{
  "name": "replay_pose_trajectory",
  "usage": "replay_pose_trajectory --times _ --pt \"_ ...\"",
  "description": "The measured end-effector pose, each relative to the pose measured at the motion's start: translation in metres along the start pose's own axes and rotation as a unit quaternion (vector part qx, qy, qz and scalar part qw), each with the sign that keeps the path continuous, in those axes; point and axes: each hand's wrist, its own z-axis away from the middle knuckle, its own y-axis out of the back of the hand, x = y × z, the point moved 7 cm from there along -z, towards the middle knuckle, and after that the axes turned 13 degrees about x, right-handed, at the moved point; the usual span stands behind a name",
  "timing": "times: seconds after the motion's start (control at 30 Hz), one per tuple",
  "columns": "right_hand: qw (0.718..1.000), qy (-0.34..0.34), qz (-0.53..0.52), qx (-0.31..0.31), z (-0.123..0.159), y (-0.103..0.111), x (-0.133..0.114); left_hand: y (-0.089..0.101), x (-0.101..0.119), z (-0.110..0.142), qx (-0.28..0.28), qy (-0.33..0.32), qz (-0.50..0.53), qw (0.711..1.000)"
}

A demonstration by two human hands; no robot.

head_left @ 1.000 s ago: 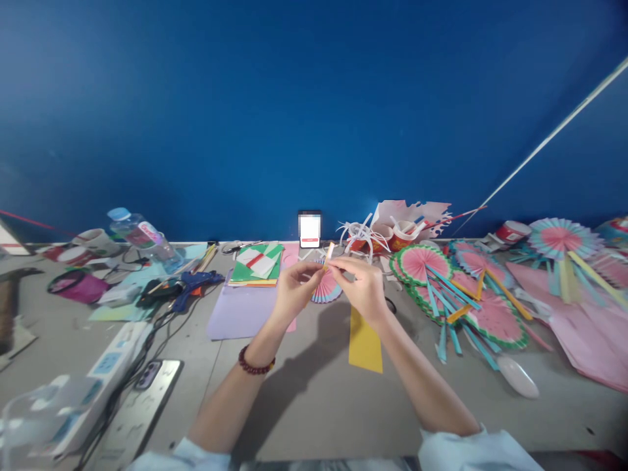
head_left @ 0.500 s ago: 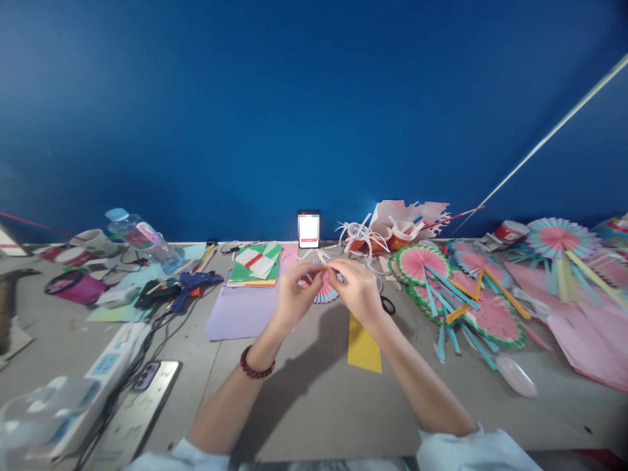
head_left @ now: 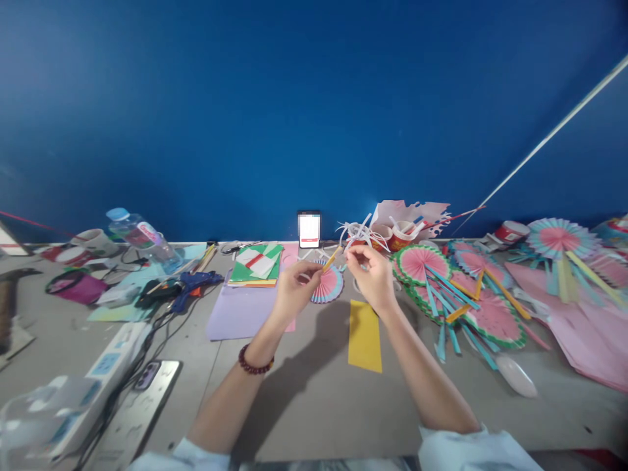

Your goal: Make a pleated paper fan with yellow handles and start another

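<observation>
Our right hand (head_left: 371, 280) has pulled away from the yellow strip (head_left: 331, 259), so just our left hand (head_left: 297, 289)'s grip is pinching it now, tip aimed at 1 o'clock; can't tell if the right one's got anything. We count one strip, one pleated fan (head_left: 330, 286) at its 6 o'clock, one yellow sheet (head_left: 365, 339) at 5.

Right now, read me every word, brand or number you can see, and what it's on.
Nothing is clearly readable.
Bottle label: reddish lettering, too blurred to read.
Upright screen: faint red text, too small to read.
Red cups: markings too small to read.
</observation>
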Motion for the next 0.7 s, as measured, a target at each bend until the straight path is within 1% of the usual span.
replay_pose_trajectory --times 0.13,0.23,0.3,0.37,0.43,0.53,0.63,0.7 --pt "0.993 -0.087 -0.059 0.059 -0.019 0.019 0.034 0.007 -0.008 -0.006 0.005 0.011 -0.017 1.0" --pt "0.979 -0.138 -0.074 0.127 -0.034 0.038 0.064 0.01 -0.018 -0.009 -0.005 0.044 -0.011 0.999" --pt "0.974 -0.133 -0.053 0.173 -0.044 0.049 0.079 0.011 -0.022 -0.011 -0.014 0.066 0.003 0.998" --pt "0.974 -0.11 -0.01 0.198 -0.053 0.055 0.09 0.012 -0.023 -0.012 -0.017 0.074 0.014 0.997" --pt "0.977 -0.072 0.051 0.195 -0.062 0.053 0.095 0.014 -0.022 -0.014 -0.017 0.066 0.018 0.998" --pt "0.973 -0.001 0.168 0.158 -0.07 0.035 0.096 0.017 -0.02 -0.016 -0.014 0.044 0.014 0.999" --pt "0.95 0.042 0.298 0.083 -0.073 0.01 0.098 0.019 -0.02 -0.017 -0.01 0.036 0.013 0.999" --pt "0.932 0.036 0.361 0.014 -0.073 -0.004 0.106 0.02 -0.021 -0.018 -0.005 0.038 0.015 0.999"
